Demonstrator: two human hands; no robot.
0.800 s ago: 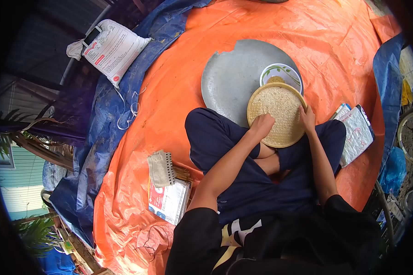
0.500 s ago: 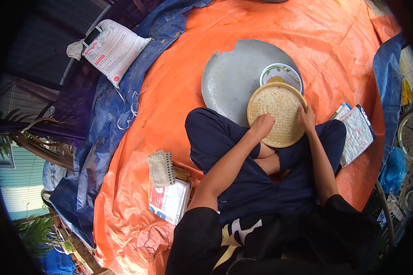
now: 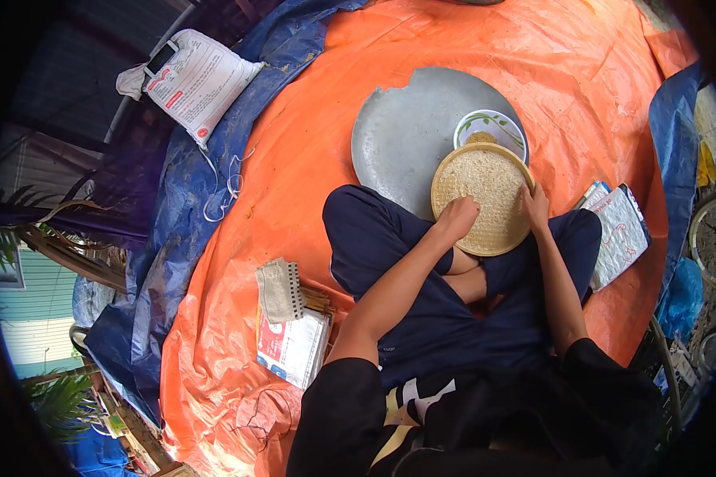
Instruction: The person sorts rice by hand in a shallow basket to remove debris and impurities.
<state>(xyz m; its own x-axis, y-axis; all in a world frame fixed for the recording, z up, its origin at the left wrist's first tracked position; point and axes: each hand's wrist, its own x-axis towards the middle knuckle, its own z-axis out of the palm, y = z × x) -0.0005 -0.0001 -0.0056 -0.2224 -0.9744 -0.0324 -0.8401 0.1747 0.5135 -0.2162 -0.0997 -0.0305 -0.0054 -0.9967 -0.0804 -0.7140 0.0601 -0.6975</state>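
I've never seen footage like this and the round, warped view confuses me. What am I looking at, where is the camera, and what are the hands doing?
There is no machine here. The camera sits on a person's head and looks down at their own lap, which is why the edges curve. The person sits cross-legged on an orange tarp. Both bare hands are at a round woven tray filled with pale grain. The left hand rests curled on the grain near the tray's near edge; the right hand grips the tray's rim. Behind the tray lies a large grey metal platter with a chipped edge, holding a small patterned bowl. A printed white sack lies far left, and paper packets and a pouch lie beside the legs.
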